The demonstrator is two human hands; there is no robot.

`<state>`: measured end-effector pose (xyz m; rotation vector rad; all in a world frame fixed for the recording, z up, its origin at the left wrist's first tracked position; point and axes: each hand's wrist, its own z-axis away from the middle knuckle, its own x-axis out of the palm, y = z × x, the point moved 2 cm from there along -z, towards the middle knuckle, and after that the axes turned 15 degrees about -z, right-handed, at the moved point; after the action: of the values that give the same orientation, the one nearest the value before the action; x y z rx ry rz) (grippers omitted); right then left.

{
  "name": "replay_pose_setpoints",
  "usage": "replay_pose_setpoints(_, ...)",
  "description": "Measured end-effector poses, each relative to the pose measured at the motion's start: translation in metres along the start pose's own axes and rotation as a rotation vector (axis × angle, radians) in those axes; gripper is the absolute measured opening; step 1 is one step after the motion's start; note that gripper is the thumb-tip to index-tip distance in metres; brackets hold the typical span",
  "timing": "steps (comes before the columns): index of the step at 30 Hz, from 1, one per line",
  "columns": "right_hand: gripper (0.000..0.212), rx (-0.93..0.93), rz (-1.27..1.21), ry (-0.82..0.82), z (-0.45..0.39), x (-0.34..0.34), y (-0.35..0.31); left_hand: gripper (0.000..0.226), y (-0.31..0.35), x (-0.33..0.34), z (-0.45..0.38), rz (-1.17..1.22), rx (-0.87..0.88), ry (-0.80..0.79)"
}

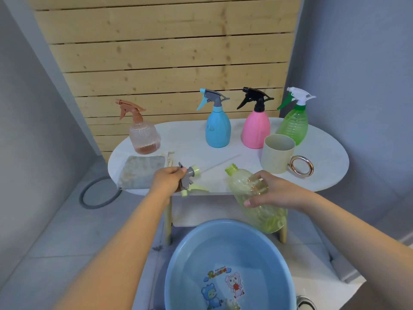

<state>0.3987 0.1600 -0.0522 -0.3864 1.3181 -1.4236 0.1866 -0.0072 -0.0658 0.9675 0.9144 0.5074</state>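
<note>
Head view: pale green bottle [254,195], uncapped, tilted with its neck toward the left hand, gripped round the body by the right hand [271,190] above the blue basin [178,253]; spray head [190,177] with dip tube, unscrewed, pinched in the left hand [166,179]; cream cup [278,153] beyond the right hand; step, by judgement: bottle opened for filling; next calls for dipping or pouring water in, then rethreading the head.

My right hand [274,193] hides the bottle's [240,186] middle, my left hand [166,180] part of the spray head [190,175]; the bottom edge crops the basin [183,260].
</note>
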Motion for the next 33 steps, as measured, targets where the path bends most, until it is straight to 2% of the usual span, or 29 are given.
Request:
replay_pose_setpoints(4,0.065,-0.011,0.01,0.005,-0.003,0.007,-0.003,0.003,0.001,0.02,-0.014,-0.107,0.012,-0.003)
replay_pose_setpoints(8,0.067,-0.025,0.008,0.023,-0.008,0.01,-0.001,0.026,0.004,0.027,-0.021,-0.341,0.145,0.055)
replay_pose_setpoints(11,0.068,-0.018,-0.012,-0.001,-0.01,0.012,0.002,0.019,0.001,0.03,-0.023,-0.507,0.21,0.126)
replay_pose_setpoints(18,0.071,-0.055,-0.003,-0.023,-0.009,0.023,-0.003,0.006,0.004,0.034,-0.022,-0.549,0.258,0.163)
replay_pose_setpoints(19,0.072,-0.067,-0.002,-0.029,-0.008,0.026,-0.004,0.014,0.007,0.034,-0.017,-0.538,0.287,0.165)
replay_pose_setpoints(21,0.072,-0.099,-0.036,-0.038,-0.006,0.031,-0.006,0.033,0.016,0.032,0.0,-0.509,0.357,0.096)
replay_pose_setpoints(22,0.072,-0.119,-0.066,-0.035,-0.005,0.033,-0.008,0.039,0.019,0.031,0.011,-0.45,0.361,0.001)
replay_pose_setpoints(25,0.071,-0.182,-0.154,-0.002,-0.003,0.038,-0.012,0.075,0.013,0.024,0.043,-0.349,0.224,-0.369)
replay_pose_setpoints(27,0.071,-0.226,-0.174,0.008,-0.001,0.043,-0.015,0.091,0.002,0.021,0.059,-0.342,0.209,-0.462)
replay_pose_setpoints(33,0.082,-0.296,-0.058,-0.02,0.005,0.062,-0.02,0.075,0.005,0.027,0.078,0.002,0.185,-0.48)
